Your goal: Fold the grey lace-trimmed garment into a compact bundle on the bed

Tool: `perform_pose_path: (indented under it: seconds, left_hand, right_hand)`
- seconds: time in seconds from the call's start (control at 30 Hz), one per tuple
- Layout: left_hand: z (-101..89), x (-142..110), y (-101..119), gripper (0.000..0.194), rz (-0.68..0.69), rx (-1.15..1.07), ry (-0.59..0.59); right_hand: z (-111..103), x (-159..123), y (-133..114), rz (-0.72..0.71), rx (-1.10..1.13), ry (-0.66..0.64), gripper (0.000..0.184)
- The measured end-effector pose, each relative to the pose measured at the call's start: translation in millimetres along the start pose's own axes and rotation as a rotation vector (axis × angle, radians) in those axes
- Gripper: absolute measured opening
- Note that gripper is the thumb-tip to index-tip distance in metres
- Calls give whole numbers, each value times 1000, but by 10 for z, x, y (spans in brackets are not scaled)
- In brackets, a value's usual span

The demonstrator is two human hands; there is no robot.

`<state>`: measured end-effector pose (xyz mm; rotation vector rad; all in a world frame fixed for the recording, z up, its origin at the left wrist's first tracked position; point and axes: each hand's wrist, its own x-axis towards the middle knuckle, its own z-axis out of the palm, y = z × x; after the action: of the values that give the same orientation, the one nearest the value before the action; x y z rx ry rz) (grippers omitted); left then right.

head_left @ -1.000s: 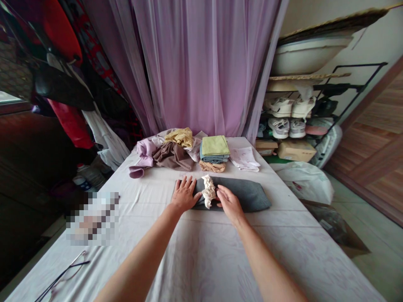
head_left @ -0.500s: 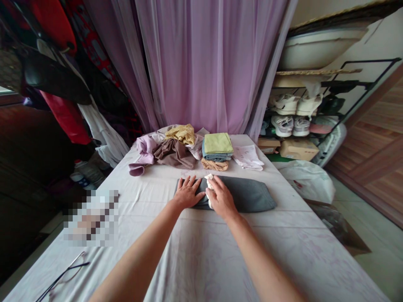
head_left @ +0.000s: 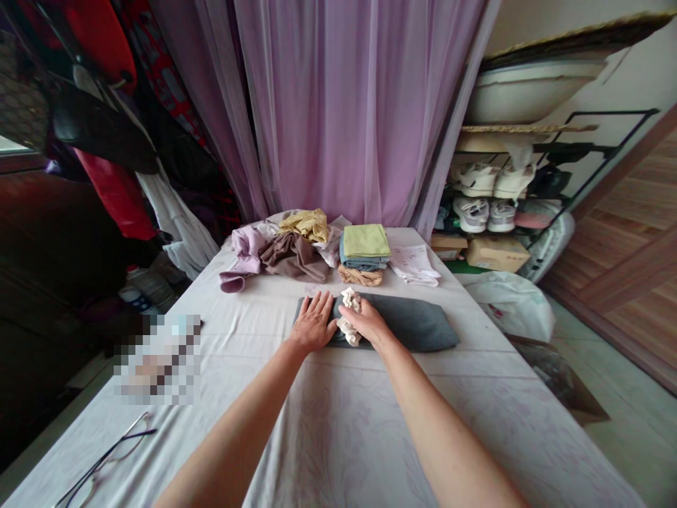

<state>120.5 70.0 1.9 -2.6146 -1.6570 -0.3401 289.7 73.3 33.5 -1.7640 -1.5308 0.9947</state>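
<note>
A dark grey folded garment (head_left: 417, 324) lies lengthwise across the bed-like surface in front of me. Its left end is under my left hand (head_left: 313, 323), which rests flat with the fingers stretched out. Over the middle of the grey cloth, my right hand (head_left: 369, 321) grips a white, ruffled strip of cloth (head_left: 349, 331) between thumb and fingers. Whether this strip is joined to the grey garment I cannot tell.
Beyond the garment lie a heap of crumpled clothes (head_left: 293, 257), a folded stack with a green cloth (head_left: 366, 241) on top, and a white printed cloth (head_left: 415, 265). Eyeglasses (head_left: 113, 451) and a blurred-out item (head_left: 159, 363) are at left. A shoe rack (head_left: 486, 190) stands at right.
My right hand has gone from lying over the white strip with fingers extended to grasping it, and more of the strip shows. My left hand stays flat on the grey cloth.
</note>
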Motion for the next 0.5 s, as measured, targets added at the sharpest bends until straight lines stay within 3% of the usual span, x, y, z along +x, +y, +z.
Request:
perform_pose_path:
  seconds: [0.17, 0.37, 0.5]
  left_hand:
    - [23, 3, -9, 61, -16, -14, 7]
    - [-64, 5, 67, 58, -17, -23, -19]
    - [-130, 2, 101, 56, -19, -55, -49]
  right_hand:
    - [60, -68, -140, 20, -28, 63, 79]
    - [120, -98, 48, -38, -224, 236, 69]
    - [142, -17, 158, -26, -299, 224, 71]
